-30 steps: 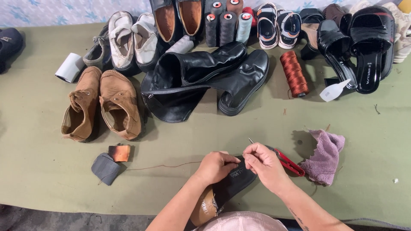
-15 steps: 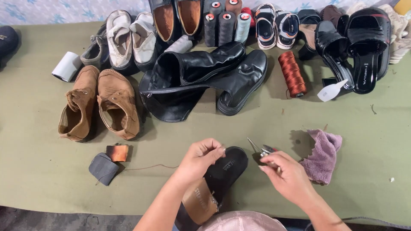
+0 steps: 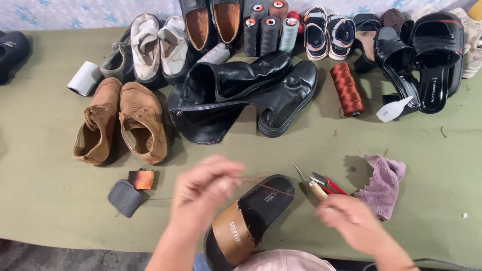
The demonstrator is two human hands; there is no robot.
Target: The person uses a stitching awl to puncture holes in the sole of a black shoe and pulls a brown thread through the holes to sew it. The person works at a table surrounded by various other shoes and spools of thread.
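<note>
The olive-green cloth-covered desk [image 3: 60, 200] carries rows of shoes, largest among them a pair of tall black leather boots [image 3: 241, 95] lying on their sides, with tan suede lace-up shoes [image 3: 120, 125] to their left. Nearest the person lies the black slide sandal with a brown strap [image 3: 246, 221], touching the desk's near edge, between the two hands. A thin thread runs taut from its strap area up to the left hand [image 3: 203, 188], whose blurred grip looks pinched on it. The right hand [image 3: 351, 221] is closed around a wooden-handled awl [image 3: 311, 183], just beside red-handled snips [image 3: 329, 184]. Judging by this, stitching is under way, not finished: the thread is uncut.
</note>
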